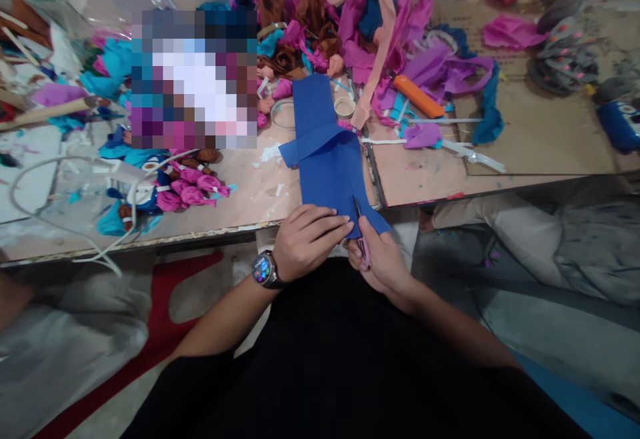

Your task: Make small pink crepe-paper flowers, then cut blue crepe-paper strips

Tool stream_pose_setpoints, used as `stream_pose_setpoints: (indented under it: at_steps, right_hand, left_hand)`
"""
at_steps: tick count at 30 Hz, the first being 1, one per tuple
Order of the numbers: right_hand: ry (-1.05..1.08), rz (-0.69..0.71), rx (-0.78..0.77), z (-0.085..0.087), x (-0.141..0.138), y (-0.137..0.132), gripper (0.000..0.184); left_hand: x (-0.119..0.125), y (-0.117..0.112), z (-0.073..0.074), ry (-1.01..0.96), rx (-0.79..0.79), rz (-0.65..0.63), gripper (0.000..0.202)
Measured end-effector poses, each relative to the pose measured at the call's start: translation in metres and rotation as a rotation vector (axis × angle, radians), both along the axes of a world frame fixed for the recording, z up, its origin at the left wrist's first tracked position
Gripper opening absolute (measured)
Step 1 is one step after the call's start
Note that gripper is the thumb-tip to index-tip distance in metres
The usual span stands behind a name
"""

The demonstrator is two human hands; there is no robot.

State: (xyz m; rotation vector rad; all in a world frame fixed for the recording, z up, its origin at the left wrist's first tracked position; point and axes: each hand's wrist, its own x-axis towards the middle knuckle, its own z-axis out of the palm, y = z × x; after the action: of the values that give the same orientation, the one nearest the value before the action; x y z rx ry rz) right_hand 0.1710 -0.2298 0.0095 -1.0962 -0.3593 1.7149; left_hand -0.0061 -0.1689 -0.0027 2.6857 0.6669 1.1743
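Apparently cutting the blue sheet (327, 182), overhanging the table (250, 192) in front; gripping scissors (365, 252) in the right hand (384, 255); resting the left hand (307, 237) on top, hiding its thumb, leaving any pinch impossible to tell; probably needing steady snips next.

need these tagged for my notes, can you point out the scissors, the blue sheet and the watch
Scissors (365, 254), head view: pink handle
Blue sheet (327, 182), head view: middle
Watch (263, 269), head view: lit screen
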Motion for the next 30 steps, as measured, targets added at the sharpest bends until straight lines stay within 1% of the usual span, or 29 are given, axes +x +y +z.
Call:
stream_pose_setpoints:
  at_steps: [10, 18, 24, 30]
  right_hand:
    - [-0.003, -0.009, -0.012, -0.0008, -0.0008, 0.0008, 0.051]
    - [0.031, -0.006, -0.038, -0.0020, -0.0004, 0.0002, 0.053]
    - [0.025, -0.040, -0.062, -0.0020, 0.0004, -0.0001, 0.053]
    - [0.044, -0.031, -0.077, -0.0016, 0.0040, -0.0009, 0.053]
  left_hand:
    - [-0.0004, -0.0022, 0.0003, -0.006, 0.005, 0.005, 0.039]
    - [-0.0005, -0.0027, 0.0058, 0.022, 0.014, 0.001, 0.038]
    - [-0.0004, -0.0063, 0.0060, 0.023, 0.021, 0.001, 0.038]
    - [0.0003, -0.0061, 0.0084, 0.021, 0.013, -0.002, 0.037]
